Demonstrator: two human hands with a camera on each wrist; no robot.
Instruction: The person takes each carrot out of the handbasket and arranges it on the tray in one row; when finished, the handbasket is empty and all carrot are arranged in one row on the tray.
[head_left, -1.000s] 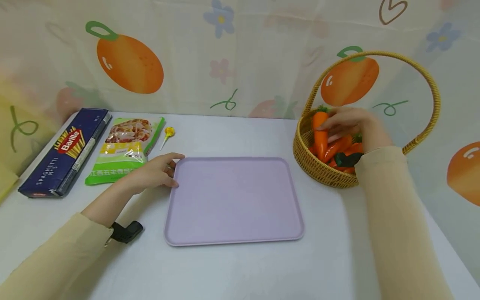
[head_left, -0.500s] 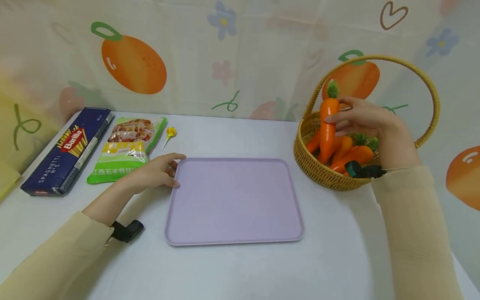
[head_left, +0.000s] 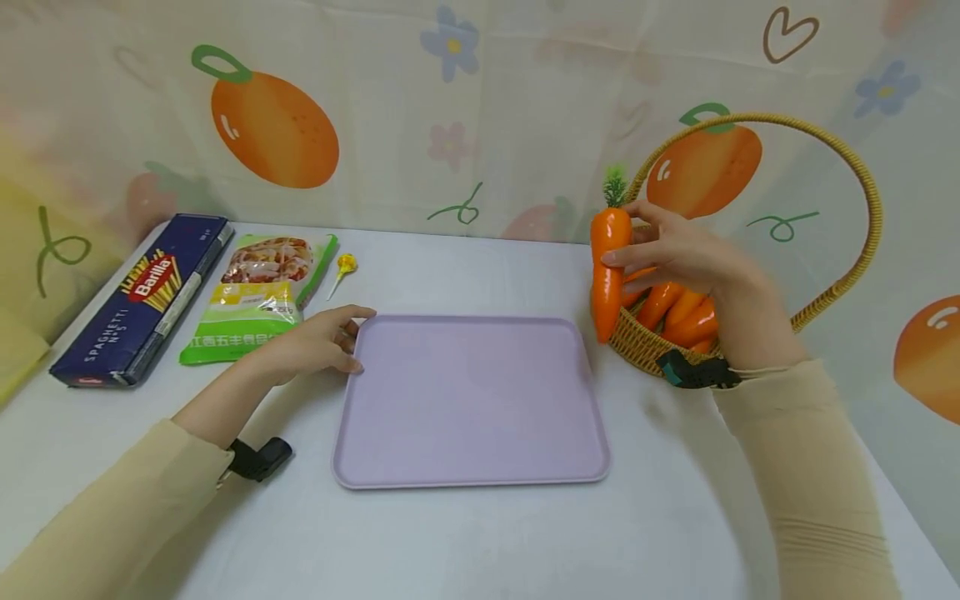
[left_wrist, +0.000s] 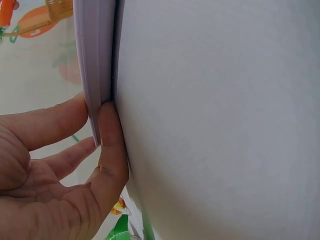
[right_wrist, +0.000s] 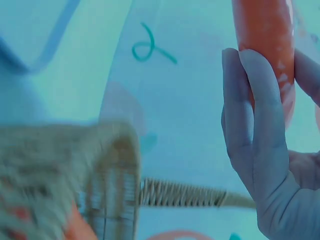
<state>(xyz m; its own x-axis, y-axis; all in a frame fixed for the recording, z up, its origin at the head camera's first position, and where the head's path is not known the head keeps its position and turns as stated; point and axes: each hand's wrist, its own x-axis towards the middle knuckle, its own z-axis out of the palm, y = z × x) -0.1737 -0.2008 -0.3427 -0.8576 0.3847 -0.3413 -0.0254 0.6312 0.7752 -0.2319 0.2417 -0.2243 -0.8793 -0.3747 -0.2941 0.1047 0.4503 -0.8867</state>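
My right hand [head_left: 667, 250] grips an orange carrot [head_left: 611, 258] with a green tuft. It holds the carrot upright, tip down, at the left side of the wicker basket [head_left: 637, 350]. In the right wrist view the fingers [right_wrist: 267, 105] wrap the carrot [right_wrist: 265, 30]. More carrots [head_left: 678, 308] lie in the basket. My left hand [head_left: 318, 342] is at the left edge of a pale purple tray [head_left: 472, 400] lying on the table. The left wrist view shows its thumb and fingers pinching the tray's rim [left_wrist: 95, 60], one finger between rim and table.
A blue spaghetti box [head_left: 142, 300] lies at the far left. Beside it are a green and white food packet [head_left: 258, 296] and a yellow lollipop [head_left: 345, 267]. The basket's tall handle [head_left: 862, 183] arches at the right. A printed curtain [head_left: 510, 108] hangs behind the table.
My right hand has lifted the carrot from among the others in the basket and carried it left, past the basket's rim. The left hand has stayed at the tray's edge.
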